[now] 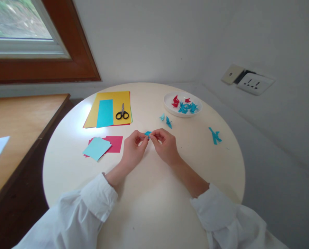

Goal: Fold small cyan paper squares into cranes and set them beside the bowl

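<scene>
Both hands meet over the middle of a round white table (154,214), pinching a small folded piece of blue paper (147,133). My left hand (134,147) grips its left side between thumb and forefinger. From the right, my right hand (166,145) pinches the other side; the fingers cover much of the paper. Just beyond the hands lie a pale blue paper crane (162,117) and a darker blue paper crane (169,122). A white dish (167,108) farther back holds several red and blue folded cranes.
At the back left, yellow sheets (92,112) carry a blue paper strip (105,113) and black-handled scissors (122,113). Nearer lie light blue squares (97,148) over magenta paper (115,144). Blue paper scraps (215,136) rest at the right. A wooden desk (37,117) stands left.
</scene>
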Demonstrator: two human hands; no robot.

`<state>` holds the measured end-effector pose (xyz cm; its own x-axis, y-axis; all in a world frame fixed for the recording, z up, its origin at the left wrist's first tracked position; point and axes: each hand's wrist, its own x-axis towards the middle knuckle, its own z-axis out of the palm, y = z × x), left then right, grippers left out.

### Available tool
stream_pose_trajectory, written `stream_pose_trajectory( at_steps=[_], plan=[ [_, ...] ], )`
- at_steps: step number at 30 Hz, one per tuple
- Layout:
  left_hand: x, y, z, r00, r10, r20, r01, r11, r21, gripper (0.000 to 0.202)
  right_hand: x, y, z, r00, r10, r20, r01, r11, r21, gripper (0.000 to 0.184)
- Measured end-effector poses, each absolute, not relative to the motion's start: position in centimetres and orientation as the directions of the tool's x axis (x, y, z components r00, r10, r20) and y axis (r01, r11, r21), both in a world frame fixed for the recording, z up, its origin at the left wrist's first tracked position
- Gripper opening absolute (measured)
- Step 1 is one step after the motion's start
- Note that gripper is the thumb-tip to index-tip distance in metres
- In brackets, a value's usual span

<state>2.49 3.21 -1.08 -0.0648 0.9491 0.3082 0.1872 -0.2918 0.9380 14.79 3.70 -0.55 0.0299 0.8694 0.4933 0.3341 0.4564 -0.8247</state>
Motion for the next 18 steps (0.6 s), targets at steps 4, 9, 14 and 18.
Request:
stream_pose_trajectory(
  at_steps=[4, 9, 14, 18],
  plan=[
    [2.49, 3.15, -0.89, -0.075, 0.941, 0.33, 0.214, -0.308, 0.927, 0.017, 14.73, 3.61, -0.51, 0.047, 0.879, 0.475, 0.324, 0.436, -0.839, 0.007],
    [2.46, 3.07, -0.59, -0.056, 0.932, 0.358, 0.233, -0.336, 0.913, 0.018, 14.61, 3.59, -0.78, 0.059, 0.901, 0.43, 0.264, 0.402, -0.877, 0.008],
    [2.48, 3.23, -0.78, -0.066, 0.933, 0.354, 0.112, -0.345, 0.932, 0.024, 14.36, 3.94, -1.1, 0.119, 0.944, 0.308, 0.006, 0.31, -0.951, 0.018],
    [2.56, 3.38, -1.12, -0.021, 0.952, 0.306, -0.013, -0.306, 0.952, 0.027, 14.36, 4.29, -1.22, 0.102, 0.97, 0.222, -0.163, 0.236, -0.958, 0.035]
  ],
)
